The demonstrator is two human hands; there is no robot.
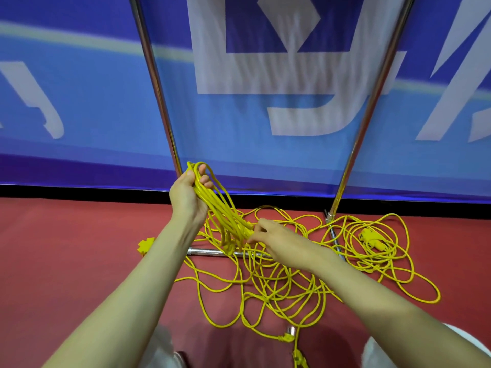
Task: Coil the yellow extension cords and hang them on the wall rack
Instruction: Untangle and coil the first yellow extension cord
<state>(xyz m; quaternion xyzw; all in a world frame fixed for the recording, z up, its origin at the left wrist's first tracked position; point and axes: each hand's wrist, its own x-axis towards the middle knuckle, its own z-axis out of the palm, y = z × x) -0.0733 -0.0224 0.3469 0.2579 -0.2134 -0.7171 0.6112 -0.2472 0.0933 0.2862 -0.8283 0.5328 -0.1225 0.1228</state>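
Observation:
My left hand (187, 193) is raised and grips the top of a bundle of yellow cord loops (225, 216) that hangs down from it. My right hand (268, 239) is lower and pinches the bottom of that same bundle. A loose tangle of yellow extension cord (279, 285) sprawls on the red floor under both hands. A second loose pile of yellow cord (372, 245) with a socket block lies to the right. The chrome rack's two uprights (159, 86) rise in front of the blue banner.
The rack's base bar (207, 252) lies on the red floor (79, 248) under the cords. One yellow plug (146, 245) sits left of it, another plug (285, 338) near my feet. The blue banner wall (265, 128) stands right behind the rack.

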